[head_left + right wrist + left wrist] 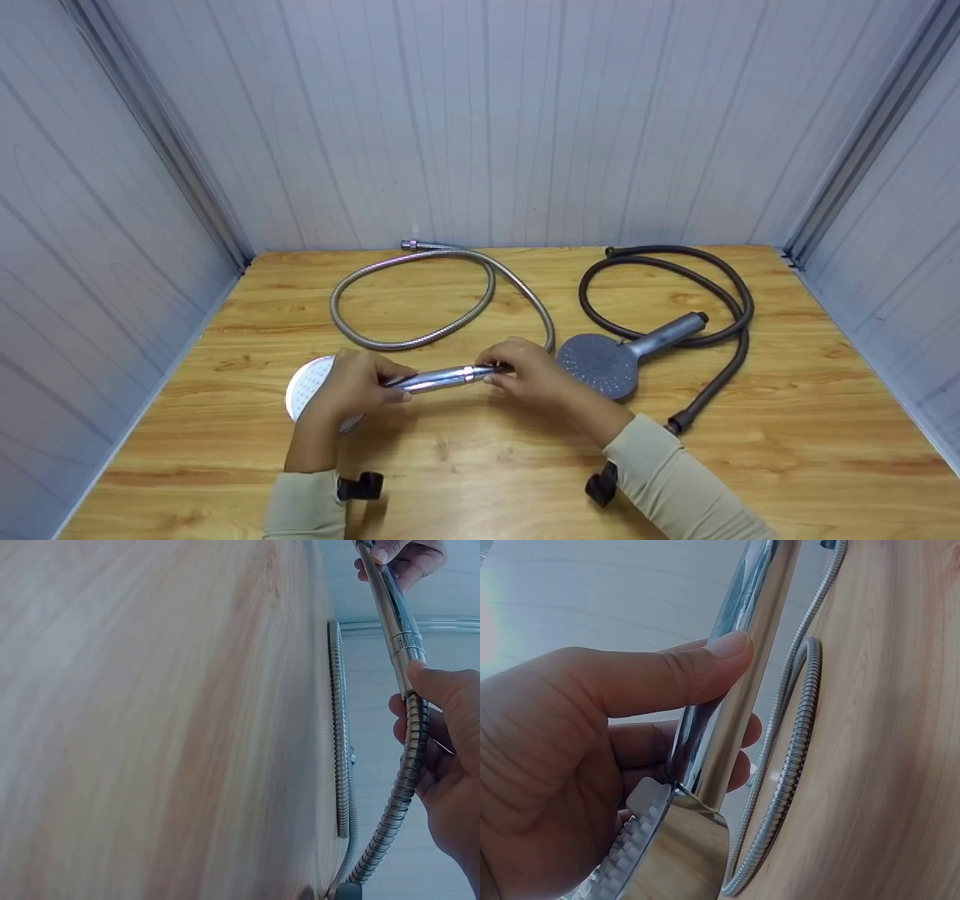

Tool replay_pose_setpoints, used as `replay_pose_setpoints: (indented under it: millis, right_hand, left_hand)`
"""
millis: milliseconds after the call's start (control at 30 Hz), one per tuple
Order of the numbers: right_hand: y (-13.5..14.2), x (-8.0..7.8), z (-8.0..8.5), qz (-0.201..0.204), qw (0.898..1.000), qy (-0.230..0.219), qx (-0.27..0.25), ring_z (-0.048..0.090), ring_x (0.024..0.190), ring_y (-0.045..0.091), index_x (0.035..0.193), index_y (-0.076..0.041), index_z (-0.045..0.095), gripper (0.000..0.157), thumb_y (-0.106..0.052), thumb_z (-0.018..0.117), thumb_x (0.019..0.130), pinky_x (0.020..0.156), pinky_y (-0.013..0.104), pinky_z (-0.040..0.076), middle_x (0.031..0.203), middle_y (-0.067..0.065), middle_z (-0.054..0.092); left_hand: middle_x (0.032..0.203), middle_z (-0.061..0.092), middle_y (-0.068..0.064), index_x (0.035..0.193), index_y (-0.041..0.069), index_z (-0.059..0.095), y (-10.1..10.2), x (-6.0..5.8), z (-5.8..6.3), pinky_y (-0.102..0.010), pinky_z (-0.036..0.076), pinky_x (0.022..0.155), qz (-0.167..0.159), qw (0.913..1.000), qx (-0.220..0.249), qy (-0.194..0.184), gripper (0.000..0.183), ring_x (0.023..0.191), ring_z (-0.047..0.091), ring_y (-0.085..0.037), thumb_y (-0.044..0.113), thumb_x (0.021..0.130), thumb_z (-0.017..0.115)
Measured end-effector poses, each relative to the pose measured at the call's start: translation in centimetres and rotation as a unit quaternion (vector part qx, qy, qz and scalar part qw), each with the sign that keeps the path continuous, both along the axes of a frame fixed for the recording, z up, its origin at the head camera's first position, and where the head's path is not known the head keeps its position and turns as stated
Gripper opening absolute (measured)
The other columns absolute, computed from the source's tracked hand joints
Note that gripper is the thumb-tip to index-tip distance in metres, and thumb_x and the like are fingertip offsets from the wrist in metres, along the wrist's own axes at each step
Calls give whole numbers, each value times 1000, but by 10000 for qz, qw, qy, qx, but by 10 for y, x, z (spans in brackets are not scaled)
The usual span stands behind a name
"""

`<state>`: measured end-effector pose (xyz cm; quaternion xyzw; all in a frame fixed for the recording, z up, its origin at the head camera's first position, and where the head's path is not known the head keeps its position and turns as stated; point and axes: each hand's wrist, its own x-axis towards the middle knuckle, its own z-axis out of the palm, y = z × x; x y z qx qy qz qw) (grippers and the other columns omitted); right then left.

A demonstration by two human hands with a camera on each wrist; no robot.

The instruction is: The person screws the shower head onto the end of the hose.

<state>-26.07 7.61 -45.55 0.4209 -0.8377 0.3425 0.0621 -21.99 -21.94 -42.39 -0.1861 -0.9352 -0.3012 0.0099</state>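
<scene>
When both hands close on chrome, handle and hose meet

As the head view shows, with twelve o'clock at the far wall, the left hand point(360, 382) is clamped round the handle of a chrome hand shower point(439, 379), near front and centre on the wooden tabletop point(450, 487). Its pale spray face lies at nine o'clock from the handle, partly behind the hand. The right hand point(529, 371) pinches the handle's other end, where the ribbed chrome shower hose point(390, 346) joins it; the hose loops away at twelve o'clock. A grey hand shower point(596, 366) lies at three o'clock, a dark shower hose point(748, 311) at two.

In the left wrist view, the thumb lies across the handle with fingers behind it; the nozzles show at seven o'clock, the hose at about three.

In the right wrist view, thumb and fingers are curled round the smooth collar at three o'clock, with ribbed hose running toward five. Whether the joint is tight, I cannot tell.
</scene>
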Motion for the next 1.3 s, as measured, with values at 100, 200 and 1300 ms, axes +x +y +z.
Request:
replay_pose_setpoints:
  millis: [100,200,1300]
  right_hand:
    - [0,1,1,-44,10000,-18,55,59,88,15,108,-7,71,19,-14,71,89,78,31,48,97,2,70]
    - [0,1,1,-101,9999,-39,117,58,87,15,109,-8,72,20,-15,70,90,77,31,48,97,1,70]
    - [0,3,1,90,9998,132,-152,61,87,17,109,-4,70,18,-13,66,93,76,29,51,99,6,68]
  left_hand:
    - [85,74,8,102,19,79,0,0,0,-29,42,58,10,10000,4,-46,28,63,52,-8,20,75,85]
    - [84,74,8,102,19,79,-1,0,0,-28,42,58,11,10000,12,-37,28,62,51,-7,20,75,85]
    - [82,73,11,102,21,79,-1,-1,-1,-29,41,62,-56,9999,4,86,28,62,52,-5,22,75,85]
